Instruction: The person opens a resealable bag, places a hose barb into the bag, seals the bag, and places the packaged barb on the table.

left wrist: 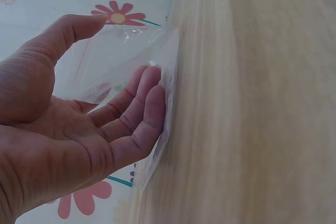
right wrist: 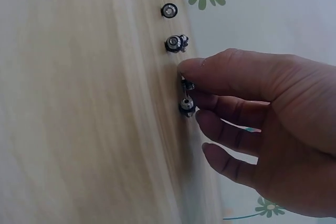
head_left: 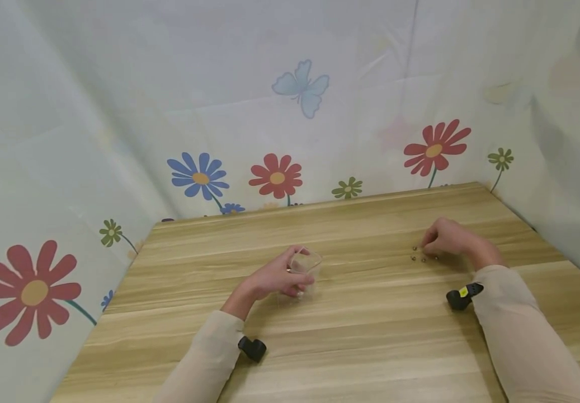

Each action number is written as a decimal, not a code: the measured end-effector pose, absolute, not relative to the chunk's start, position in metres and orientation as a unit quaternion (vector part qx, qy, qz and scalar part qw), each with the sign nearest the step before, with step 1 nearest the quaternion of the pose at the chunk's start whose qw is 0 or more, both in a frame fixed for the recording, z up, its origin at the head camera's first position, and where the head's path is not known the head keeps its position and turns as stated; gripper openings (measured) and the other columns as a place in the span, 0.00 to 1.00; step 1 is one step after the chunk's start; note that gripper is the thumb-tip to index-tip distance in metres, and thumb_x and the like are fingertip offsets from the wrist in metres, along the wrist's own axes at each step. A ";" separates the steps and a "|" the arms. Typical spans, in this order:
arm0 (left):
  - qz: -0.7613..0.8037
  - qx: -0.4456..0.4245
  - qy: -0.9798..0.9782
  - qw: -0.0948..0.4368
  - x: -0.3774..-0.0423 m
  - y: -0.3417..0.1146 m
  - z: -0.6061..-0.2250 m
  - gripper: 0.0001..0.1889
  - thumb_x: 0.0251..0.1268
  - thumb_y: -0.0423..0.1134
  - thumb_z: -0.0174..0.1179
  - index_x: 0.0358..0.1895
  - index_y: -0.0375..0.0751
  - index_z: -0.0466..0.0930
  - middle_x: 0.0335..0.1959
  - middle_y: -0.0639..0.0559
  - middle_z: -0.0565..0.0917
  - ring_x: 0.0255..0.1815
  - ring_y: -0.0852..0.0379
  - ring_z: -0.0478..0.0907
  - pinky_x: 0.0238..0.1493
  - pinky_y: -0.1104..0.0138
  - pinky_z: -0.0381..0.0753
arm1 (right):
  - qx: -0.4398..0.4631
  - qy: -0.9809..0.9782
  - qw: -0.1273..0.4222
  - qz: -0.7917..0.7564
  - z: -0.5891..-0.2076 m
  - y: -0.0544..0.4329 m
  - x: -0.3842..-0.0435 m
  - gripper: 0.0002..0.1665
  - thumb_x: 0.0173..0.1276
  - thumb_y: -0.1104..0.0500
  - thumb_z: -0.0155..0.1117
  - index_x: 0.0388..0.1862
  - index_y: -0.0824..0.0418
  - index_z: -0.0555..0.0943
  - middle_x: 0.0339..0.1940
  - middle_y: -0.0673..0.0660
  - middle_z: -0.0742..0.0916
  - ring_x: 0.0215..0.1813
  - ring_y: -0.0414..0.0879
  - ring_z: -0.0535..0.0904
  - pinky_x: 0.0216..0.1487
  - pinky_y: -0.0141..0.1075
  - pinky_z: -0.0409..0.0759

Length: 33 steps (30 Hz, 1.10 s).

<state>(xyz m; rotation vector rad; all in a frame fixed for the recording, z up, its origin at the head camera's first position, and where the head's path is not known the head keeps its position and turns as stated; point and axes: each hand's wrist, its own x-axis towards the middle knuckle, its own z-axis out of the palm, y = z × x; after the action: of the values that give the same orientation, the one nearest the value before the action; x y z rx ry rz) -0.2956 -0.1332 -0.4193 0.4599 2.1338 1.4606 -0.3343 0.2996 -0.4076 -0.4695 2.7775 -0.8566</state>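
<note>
My left hand [head_left: 281, 275] holds a clear plastic bag [left wrist: 118, 51] over the middle of the table. Its thumb lies along the upper side and its curled fingers bear on the film, with the mouth spread. Farther right, my right hand [head_left: 448, 238] reaches down to the tabletop. Its thumb and index finger close around a small silver-and-black metal piece [right wrist: 188, 84]; the hand hides this piece from the head view. Several similar round, ringed metal pieces [head_left: 423, 259] lie beside the fingertips, one [right wrist: 186, 107] just below the pinch in the right wrist view.
The wood-grain table [head_left: 360, 347] spans the front and middle. Pale cloth walls [head_left: 360, 129] printed with flowers and a butterfly rise behind it and at both sides. Black wrist cameras [head_left: 253, 349] sit at both light sleeves [head_left: 516, 330].
</note>
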 end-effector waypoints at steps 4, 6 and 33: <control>0.538 0.171 0.785 0.255 -0.295 -0.134 -0.419 0.35 0.64 0.39 0.70 0.70 0.47 0.60 0.44 0.38 0.77 0.32 0.52 0.80 0.34 0.62 0.85 | -0.157 0.943 0.102 -0.274 -0.407 0.303 -0.335 0.06 0.65 0.62 0.70 0.36 0.65 0.88 0.27 0.50 0.84 0.31 0.46 0.74 0.33 0.39 0.73; 0.538 0.170 0.785 0.255 -0.295 -0.133 -0.419 0.35 0.64 0.39 0.70 0.70 0.48 0.60 0.44 0.38 0.77 0.32 0.52 0.81 0.34 0.61 0.85 | -0.165 0.944 0.098 -0.268 -0.408 0.306 -0.335 0.05 0.65 0.63 0.71 0.35 0.65 0.88 0.28 0.50 0.84 0.31 0.45 0.74 0.33 0.39 0.73; 0.526 0.178 0.793 0.251 -0.294 -0.134 -0.417 0.37 0.64 0.40 0.69 0.72 0.46 0.59 0.40 0.39 0.79 0.32 0.50 0.81 0.33 0.61 0.84 | -0.330 0.869 -0.015 -0.368 -0.383 0.210 -0.323 0.06 0.66 0.64 0.70 0.34 0.52 0.87 0.44 0.52 0.86 0.46 0.47 0.79 0.49 0.44 0.79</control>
<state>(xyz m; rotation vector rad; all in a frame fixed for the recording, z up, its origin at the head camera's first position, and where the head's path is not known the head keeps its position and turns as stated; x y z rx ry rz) -0.2940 -0.1339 -0.4167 0.4839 2.1584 1.4321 -0.3234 0.2101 -0.3826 -1.0478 2.7580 -1.1663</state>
